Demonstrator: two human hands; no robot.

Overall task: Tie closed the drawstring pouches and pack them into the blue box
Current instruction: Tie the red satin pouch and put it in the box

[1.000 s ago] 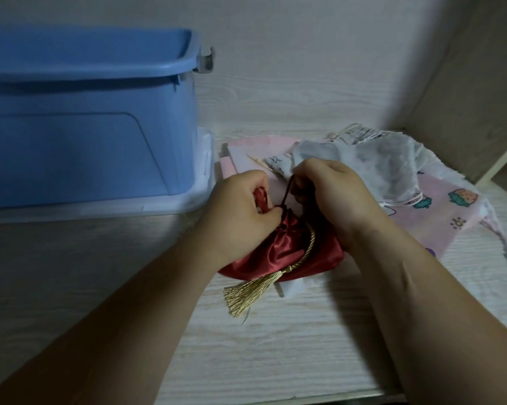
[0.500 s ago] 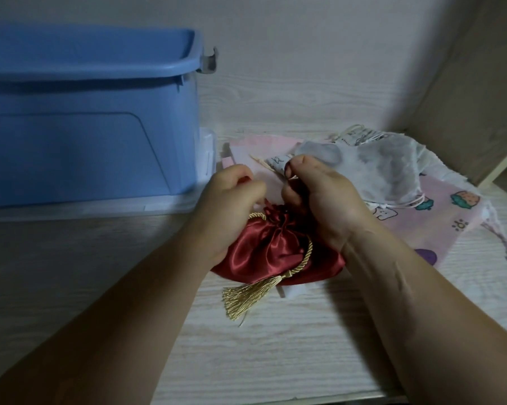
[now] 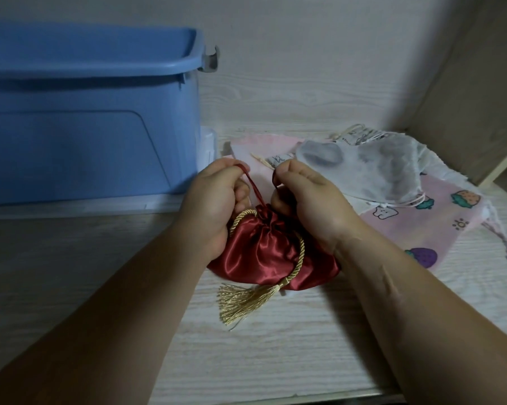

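Head view: the red pouch lies central on the tabletop, near the blue box at the left edge for short transfer. Left hand and right hand each pinch a drawstring end, fingers curled, held apart to cinch the neck; knot apparently unformed.

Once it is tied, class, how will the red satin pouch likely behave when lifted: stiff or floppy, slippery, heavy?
Probably floppy: the red satin pouch sags in soft gathered folds. Likely slippery, since its cloth shines. Its gold tassel lies loose on the table and would probably dangle.
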